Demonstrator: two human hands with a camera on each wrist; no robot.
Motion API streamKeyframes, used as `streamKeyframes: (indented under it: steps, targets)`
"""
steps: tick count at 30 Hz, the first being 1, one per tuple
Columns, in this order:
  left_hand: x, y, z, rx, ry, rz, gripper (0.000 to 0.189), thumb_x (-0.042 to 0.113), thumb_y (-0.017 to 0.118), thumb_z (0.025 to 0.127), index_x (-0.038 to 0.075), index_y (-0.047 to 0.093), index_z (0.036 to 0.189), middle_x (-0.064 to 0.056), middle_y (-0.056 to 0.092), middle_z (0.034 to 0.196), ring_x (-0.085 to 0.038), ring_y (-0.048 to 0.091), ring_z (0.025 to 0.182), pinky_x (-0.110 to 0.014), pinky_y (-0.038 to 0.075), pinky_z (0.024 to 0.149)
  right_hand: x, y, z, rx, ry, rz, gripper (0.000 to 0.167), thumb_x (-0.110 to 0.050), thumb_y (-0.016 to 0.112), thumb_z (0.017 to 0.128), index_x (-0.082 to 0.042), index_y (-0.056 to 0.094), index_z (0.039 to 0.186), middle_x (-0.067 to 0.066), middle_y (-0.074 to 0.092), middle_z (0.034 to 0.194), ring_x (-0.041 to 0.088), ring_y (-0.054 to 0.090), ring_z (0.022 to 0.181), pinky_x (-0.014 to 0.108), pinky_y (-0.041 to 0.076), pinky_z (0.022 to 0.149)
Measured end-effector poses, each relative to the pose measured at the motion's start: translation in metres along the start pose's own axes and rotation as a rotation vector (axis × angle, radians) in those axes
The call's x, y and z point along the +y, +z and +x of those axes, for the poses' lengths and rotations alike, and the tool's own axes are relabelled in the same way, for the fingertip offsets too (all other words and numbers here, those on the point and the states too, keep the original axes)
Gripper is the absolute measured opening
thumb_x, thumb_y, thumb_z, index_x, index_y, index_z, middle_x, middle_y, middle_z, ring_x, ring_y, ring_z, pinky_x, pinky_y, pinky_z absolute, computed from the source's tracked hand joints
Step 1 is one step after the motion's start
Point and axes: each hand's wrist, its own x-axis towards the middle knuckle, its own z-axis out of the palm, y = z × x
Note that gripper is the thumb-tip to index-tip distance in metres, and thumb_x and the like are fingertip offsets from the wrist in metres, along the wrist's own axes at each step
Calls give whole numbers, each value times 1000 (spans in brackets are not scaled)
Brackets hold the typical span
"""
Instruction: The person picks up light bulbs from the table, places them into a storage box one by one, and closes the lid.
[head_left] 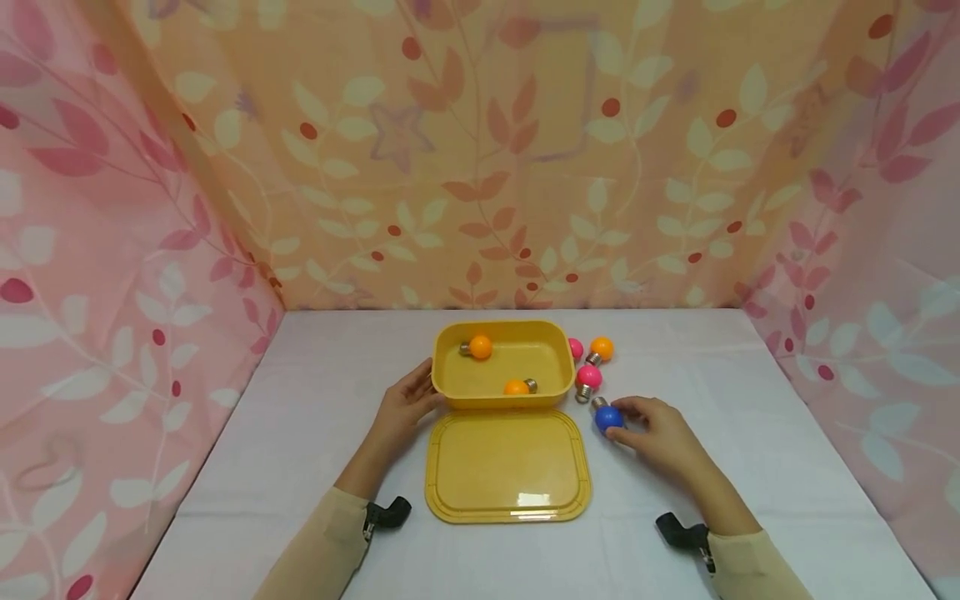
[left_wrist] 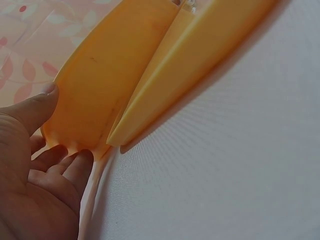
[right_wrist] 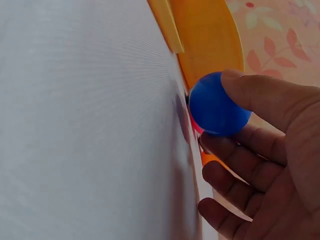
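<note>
At the left end of a yellow plastic box [head_left: 502, 402], my left hand [head_left: 405, 404] holds the wall, its thumb and fingers curved about that end. In the left wrist view the thumb [left_wrist: 42, 102] touches the box's edge and the fingertips press its wall. My right hand [head_left: 660, 433] pinches a blue light bulb [head_left: 609, 419] by its round part between thumb and fingers. The bulb's metal base points away toward the back left. Inside the box lie two orange bulbs, one at the back left [head_left: 481, 347] and another at the front [head_left: 516, 387].
A yellow lid [head_left: 506, 467] lies flat in front of the box. Right of the box are a pink bulb [head_left: 589, 377], an orange bulb [head_left: 602, 347] and another pink bulb [head_left: 575, 348] partly behind the rim. Patterned cloth [head_left: 480, 208] surrounds the white table [head_left: 315, 367].
</note>
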Motion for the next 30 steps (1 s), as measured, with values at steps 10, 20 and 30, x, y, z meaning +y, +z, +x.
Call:
streamKeyframes:
  steps: [10, 20, 30]
  targets:
    - [1, 3, -1, 2, 0, 5, 72, 12, 71, 98, 16, 35, 161, -5, 39, 164, -24, 43, 148, -18, 45, 107, 0, -10, -4, 50, -57, 49, 56, -39, 80, 90, -14, 64, 137, 11, 66, 128, 32, 59, 119, 59, 52, 103]
    - [2, 3, -1, 8, -17, 2, 72, 11, 71, 98, 18, 36, 160, -4, 40, 163, -22, 43, 147, -19, 45, 108, -4, -21, -3, 117, -86, 139, 59, -35, 80, 91, -12, 59, 141, 13, 64, 129, 33, 57, 120, 60, 50, 104]
    - [2, 3, -1, 9, -13, -11, 73, 9, 71, 97, 16, 35, 161, -4, 41, 163, -23, 43, 147, -18, 46, 107, -18, -29, 5, 134, -117, 160, 60, -45, 77, 91, -13, 60, 138, 10, 64, 130, 31, 56, 121, 61, 48, 106]
